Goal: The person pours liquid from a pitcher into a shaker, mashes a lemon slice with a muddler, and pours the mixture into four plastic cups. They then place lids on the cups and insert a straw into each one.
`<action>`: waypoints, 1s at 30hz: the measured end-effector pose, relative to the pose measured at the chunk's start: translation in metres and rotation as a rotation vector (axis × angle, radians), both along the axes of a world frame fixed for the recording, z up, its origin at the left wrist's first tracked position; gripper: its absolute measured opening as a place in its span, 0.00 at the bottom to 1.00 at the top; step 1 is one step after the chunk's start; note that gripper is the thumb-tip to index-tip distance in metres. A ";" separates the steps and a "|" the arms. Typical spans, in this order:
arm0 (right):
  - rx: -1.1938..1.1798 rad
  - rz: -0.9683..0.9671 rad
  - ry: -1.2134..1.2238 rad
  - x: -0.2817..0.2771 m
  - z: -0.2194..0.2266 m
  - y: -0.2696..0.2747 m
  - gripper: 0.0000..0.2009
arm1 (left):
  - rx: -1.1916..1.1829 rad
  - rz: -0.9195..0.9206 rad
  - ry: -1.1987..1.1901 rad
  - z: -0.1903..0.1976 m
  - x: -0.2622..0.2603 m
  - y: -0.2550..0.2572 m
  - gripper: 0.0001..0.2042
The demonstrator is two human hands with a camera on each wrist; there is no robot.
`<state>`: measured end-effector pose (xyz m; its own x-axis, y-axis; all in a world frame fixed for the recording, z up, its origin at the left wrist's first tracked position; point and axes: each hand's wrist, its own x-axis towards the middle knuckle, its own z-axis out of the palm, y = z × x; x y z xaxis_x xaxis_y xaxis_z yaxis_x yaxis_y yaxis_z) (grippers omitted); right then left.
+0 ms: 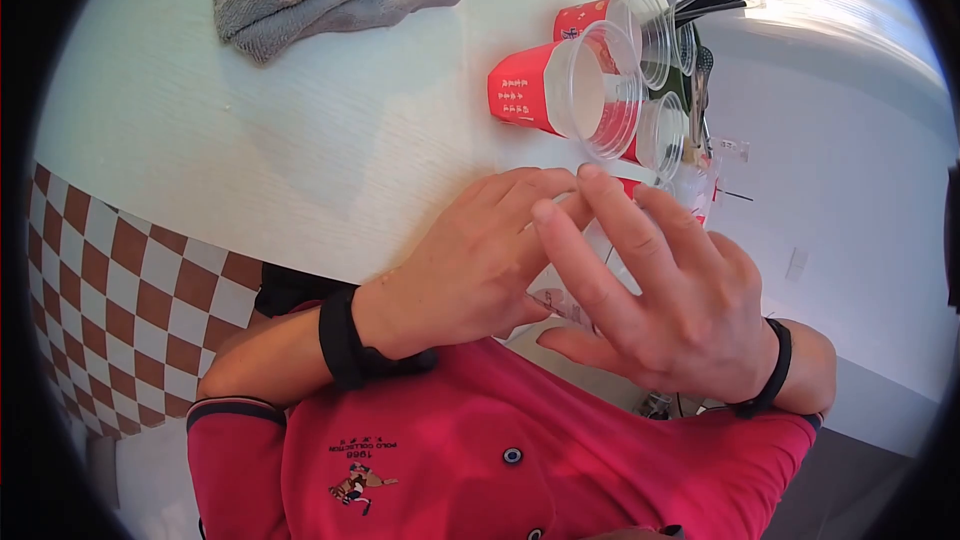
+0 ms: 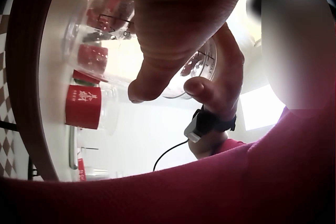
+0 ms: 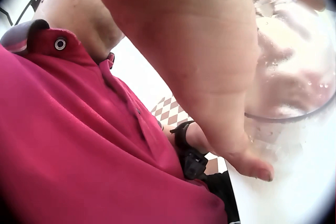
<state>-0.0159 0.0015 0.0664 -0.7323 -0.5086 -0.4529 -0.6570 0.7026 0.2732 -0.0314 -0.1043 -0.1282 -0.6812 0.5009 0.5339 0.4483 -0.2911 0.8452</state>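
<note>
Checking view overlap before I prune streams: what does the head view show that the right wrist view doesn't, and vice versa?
Head only: towel, black straws, red cups, shirt logo.
Right wrist only: neck, droplets on the clear cup.
Both: clear cup, right hand, shirt, left wrist's black band, checkered floor.

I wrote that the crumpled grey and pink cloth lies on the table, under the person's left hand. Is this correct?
Not quite: the crumpled grey and pink cloth does lie on the table, but apart from the left hand, not under it, as the head view shows.
</note>
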 end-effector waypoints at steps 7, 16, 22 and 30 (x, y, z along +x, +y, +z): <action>-0.330 -0.203 -0.118 -0.008 0.014 0.020 0.41 | 0.018 0.007 -0.023 0.004 0.003 -0.004 0.47; -0.722 -0.229 -0.051 -0.005 -0.007 0.034 0.19 | 0.038 0.031 -0.025 0.005 0.003 -0.005 0.48; -0.721 -0.226 -0.077 0.008 -0.013 0.024 0.13 | 0.019 0.054 0.009 -0.003 0.007 -0.002 0.48; -0.980 -0.155 0.102 0.015 -0.030 0.032 0.09 | 0.057 0.028 0.022 0.006 0.003 -0.003 0.50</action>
